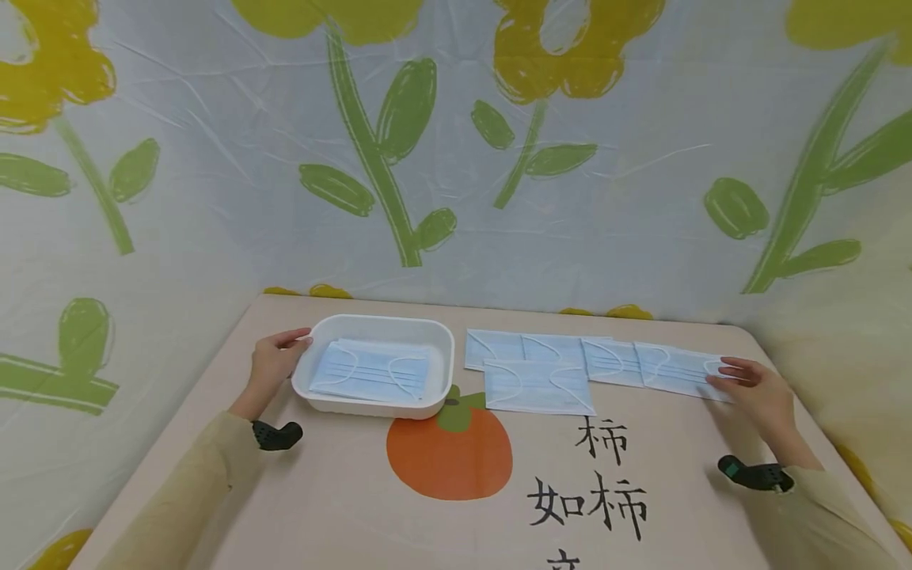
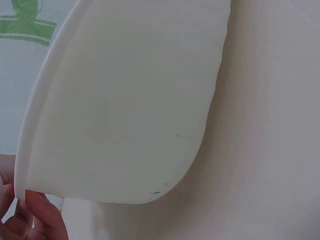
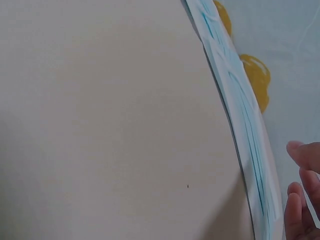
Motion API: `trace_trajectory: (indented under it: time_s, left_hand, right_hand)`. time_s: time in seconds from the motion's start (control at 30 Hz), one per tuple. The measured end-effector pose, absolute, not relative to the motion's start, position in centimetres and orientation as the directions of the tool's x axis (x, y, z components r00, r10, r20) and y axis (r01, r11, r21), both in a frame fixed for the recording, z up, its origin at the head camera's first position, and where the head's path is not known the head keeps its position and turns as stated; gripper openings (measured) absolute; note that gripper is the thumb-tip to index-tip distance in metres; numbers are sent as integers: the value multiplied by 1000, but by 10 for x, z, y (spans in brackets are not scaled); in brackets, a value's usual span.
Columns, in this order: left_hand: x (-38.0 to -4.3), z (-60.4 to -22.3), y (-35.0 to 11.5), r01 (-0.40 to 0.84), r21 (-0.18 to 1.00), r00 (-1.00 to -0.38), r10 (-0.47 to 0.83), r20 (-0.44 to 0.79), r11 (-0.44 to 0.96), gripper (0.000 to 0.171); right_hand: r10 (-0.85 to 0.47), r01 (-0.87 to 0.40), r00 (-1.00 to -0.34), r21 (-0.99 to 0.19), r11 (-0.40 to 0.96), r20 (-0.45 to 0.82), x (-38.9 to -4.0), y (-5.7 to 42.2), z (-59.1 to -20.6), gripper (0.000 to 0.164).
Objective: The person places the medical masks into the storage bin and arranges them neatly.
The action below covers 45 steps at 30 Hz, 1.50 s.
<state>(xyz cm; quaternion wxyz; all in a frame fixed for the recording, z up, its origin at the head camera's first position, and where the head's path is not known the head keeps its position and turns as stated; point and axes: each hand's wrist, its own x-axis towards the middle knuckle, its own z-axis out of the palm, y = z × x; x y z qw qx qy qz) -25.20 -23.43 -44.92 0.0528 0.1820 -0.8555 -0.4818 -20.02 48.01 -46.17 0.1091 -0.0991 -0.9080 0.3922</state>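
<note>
A white plastic tray (image 1: 446,356) stands at the left of the table with blue face masks (image 1: 370,370) lying in it. My left hand (image 1: 274,364) pinches its left rim; in the left wrist view the fingers (image 2: 47,215) sit on both sides of that rim. To the right of the tray, several more face masks (image 1: 537,388) lie flat in an overlapping row, one in front of the others. Over the right end of the rightmost mask (image 1: 680,372) hovers my right hand (image 1: 765,400). Its fingers (image 3: 295,205) are loosely bent, apart from the mask and holding nothing.
The pale table (image 1: 335,491) carries a printed orange persimmon and black characters in front of the masks. Behind it hangs a flowered cloth (image 1: 456,198), which also closes off both sides. A dark wrist device (image 1: 755,473) sits on each sleeve.
</note>
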Motion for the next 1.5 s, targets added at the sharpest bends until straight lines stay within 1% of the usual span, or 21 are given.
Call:
trace_trajectory:
  time_s: [0.2,0.43,0.73,0.97,1.0,1.07,1.2,1.3,1.5]
  left_hand:
    - [-252,-450,-235,-283,842,-923,-368,-110,460,38]
    - [-252,-447,-233,-288,842,-920,-376,-110,456,39]
    - [-251,-444,-233,-300,836,-924,-356,-135,459,40]
    - [-255,-450,-234,-302,831,-920,-372,-125,468,40]
    - [-259,-458,-237,-292,833,-920,-375,-110,471,39]
    - [-269,-474,-246,-284,832,-923,-371,-102,477,41]
    - [-268,-473,-246,-278,841,-924,-368,-102,464,40]
    - [-253,-448,-233,-299,840,-923,-362,-134,452,39]
    - [-250,-447,-232,-290,845,-923,-366,-122,449,39]
  right_hand:
    - [296,137,-949,-712,689,104,-208,490,-461,66]
    - [335,242,-942,-674,698,8,-214,500,-465,75]
    - [345,253,-939,-639,727,21,-221,507,-465,75]
    - [376,328,-924,-650,685,-70,-224,510,-466,84]
    - [377,333,-923,-647,686,-74,-224,511,-467,85]
    - [379,338,-922,-644,686,-80,-224,511,-467,85]
    - [380,331,-923,-635,698,-64,-222,510,-467,81]
    - [354,310,-934,-629,713,-59,-221,512,-467,79]
    - [274,271,-957,-617,739,-92,-223,520,-468,86]
